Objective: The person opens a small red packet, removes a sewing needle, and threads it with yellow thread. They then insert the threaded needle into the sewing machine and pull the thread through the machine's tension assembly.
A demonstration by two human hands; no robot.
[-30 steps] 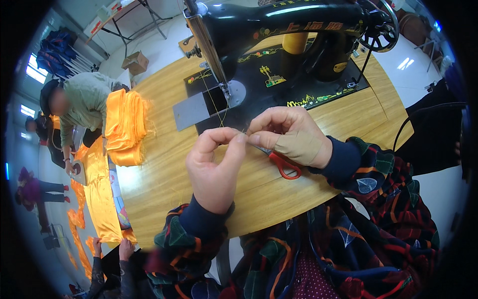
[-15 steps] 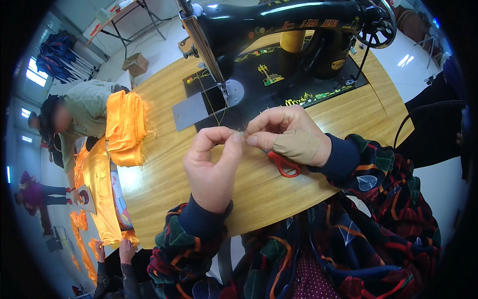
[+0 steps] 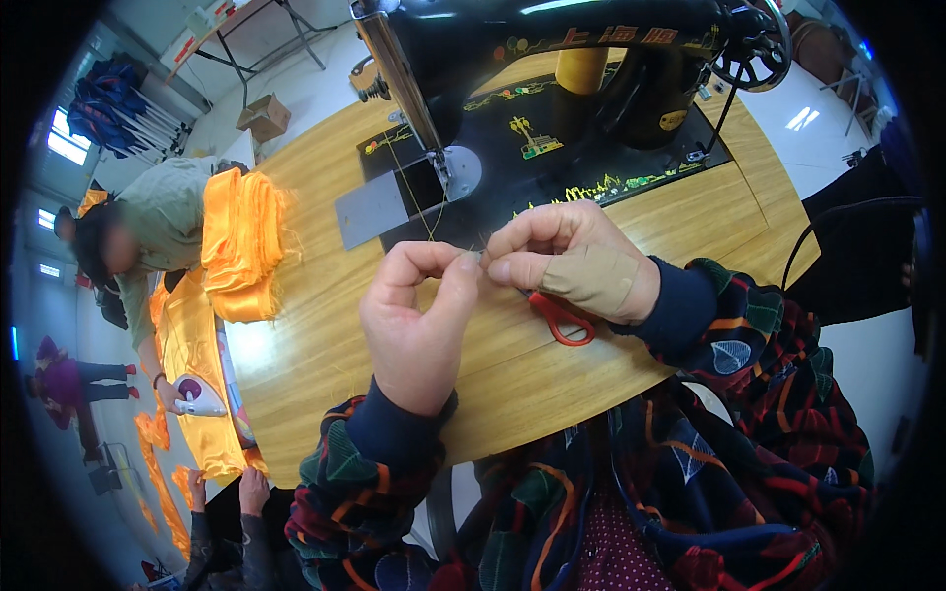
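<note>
My left hand (image 3: 419, 325) is closed in a pinch, thumb against forefinger, on a thin yellowish thread (image 3: 428, 225). The thread runs down from the needle area of a black sewing machine (image 3: 552, 44). My right hand (image 3: 576, 261), with a beige patch around the base of its thumb, pinches the fine thread end right against the left fingertips. What exactly lies between the tips is too small to make out. Partly under the right hand, red-handled scissors (image 3: 562, 323) rest on the wooden table (image 3: 325, 384); their blades are mostly hidden.
A stack of orange cloth (image 3: 239, 246) lies at the table's left. Beyond it, a co-worker's hand holds an iron (image 3: 201, 396) on more orange cloth (image 3: 192, 330); another person's hands (image 3: 253, 491) hold its near end. A cardboard box (image 3: 264, 117) is on the floor behind.
My hands stay pinched together with barely any shift. At the left, the co-worker's arm has reached down, and the iron now lies on the orange cloth instead of standing beside it.
</note>
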